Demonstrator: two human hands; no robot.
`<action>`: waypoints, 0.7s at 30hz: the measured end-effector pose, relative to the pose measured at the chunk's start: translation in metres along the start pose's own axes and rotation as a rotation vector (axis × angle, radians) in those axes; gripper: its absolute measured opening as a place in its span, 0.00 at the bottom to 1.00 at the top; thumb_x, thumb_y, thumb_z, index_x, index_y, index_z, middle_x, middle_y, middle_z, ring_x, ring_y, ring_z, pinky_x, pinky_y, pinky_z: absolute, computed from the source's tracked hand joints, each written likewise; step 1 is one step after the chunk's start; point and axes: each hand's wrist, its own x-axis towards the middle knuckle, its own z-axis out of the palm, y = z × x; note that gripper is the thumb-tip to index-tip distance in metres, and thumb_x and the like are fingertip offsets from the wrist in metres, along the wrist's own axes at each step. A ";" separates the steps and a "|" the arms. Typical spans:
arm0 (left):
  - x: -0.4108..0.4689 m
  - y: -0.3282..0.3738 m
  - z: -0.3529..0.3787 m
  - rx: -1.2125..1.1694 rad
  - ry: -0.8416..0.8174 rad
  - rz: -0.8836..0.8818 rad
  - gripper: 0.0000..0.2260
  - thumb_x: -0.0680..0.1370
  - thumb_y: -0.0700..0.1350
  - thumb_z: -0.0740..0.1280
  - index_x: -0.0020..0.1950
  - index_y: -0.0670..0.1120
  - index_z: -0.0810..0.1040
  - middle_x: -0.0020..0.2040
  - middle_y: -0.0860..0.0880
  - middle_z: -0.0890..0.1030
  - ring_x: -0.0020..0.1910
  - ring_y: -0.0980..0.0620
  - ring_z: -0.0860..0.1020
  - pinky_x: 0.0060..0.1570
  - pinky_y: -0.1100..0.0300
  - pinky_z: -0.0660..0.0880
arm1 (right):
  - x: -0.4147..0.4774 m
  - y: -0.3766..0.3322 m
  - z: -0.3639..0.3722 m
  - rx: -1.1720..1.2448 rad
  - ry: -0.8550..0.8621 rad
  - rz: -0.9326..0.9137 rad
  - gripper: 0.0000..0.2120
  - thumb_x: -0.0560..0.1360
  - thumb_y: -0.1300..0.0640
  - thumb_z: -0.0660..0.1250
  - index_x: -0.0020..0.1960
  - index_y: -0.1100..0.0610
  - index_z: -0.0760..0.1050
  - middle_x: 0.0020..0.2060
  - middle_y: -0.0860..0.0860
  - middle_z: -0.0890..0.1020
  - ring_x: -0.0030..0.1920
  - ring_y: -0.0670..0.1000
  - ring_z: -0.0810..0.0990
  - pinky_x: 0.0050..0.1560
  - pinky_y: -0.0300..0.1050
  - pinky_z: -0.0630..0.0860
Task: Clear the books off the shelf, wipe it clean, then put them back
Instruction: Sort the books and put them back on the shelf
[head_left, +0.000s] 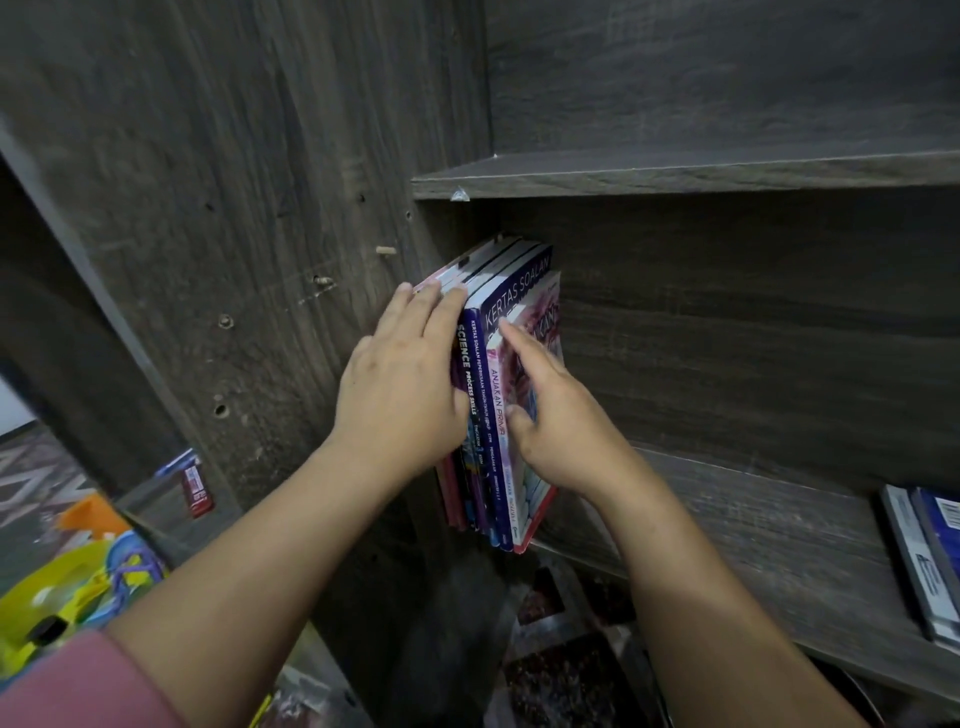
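Dark wooden shelf (727, 514); upright books (491, 467) inside

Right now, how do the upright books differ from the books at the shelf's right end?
The upright books stand against the side wall; the right-end books lie flat, stacked. The left hand and right hand touch the upright books; no hand touches the right-end books. The upright books show whole spines; the right-end books are cut by the picture's edge. Both sit on the same shelf.
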 end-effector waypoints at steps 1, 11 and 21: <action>0.001 0.000 -0.001 -0.016 -0.005 -0.005 0.34 0.73 0.45 0.66 0.78 0.47 0.58 0.77 0.47 0.60 0.77 0.48 0.54 0.71 0.48 0.61 | 0.000 -0.001 0.000 0.003 -0.005 0.000 0.39 0.78 0.65 0.62 0.78 0.39 0.48 0.77 0.40 0.53 0.75 0.41 0.54 0.73 0.40 0.55; -0.016 0.025 -0.036 -0.106 0.129 -0.117 0.12 0.75 0.52 0.66 0.38 0.49 0.67 0.51 0.49 0.75 0.48 0.46 0.77 0.42 0.57 0.66 | 0.002 -0.008 -0.009 0.051 -0.026 0.085 0.36 0.76 0.65 0.61 0.71 0.32 0.55 0.53 0.41 0.75 0.43 0.39 0.79 0.41 0.39 0.74; -0.012 0.025 -0.049 0.011 -0.351 -0.275 0.34 0.76 0.45 0.68 0.75 0.49 0.52 0.44 0.46 0.71 0.44 0.42 0.73 0.42 0.52 0.69 | 0.011 -0.016 -0.004 0.029 -0.001 0.083 0.29 0.77 0.58 0.61 0.74 0.44 0.55 0.68 0.52 0.71 0.60 0.53 0.76 0.56 0.45 0.70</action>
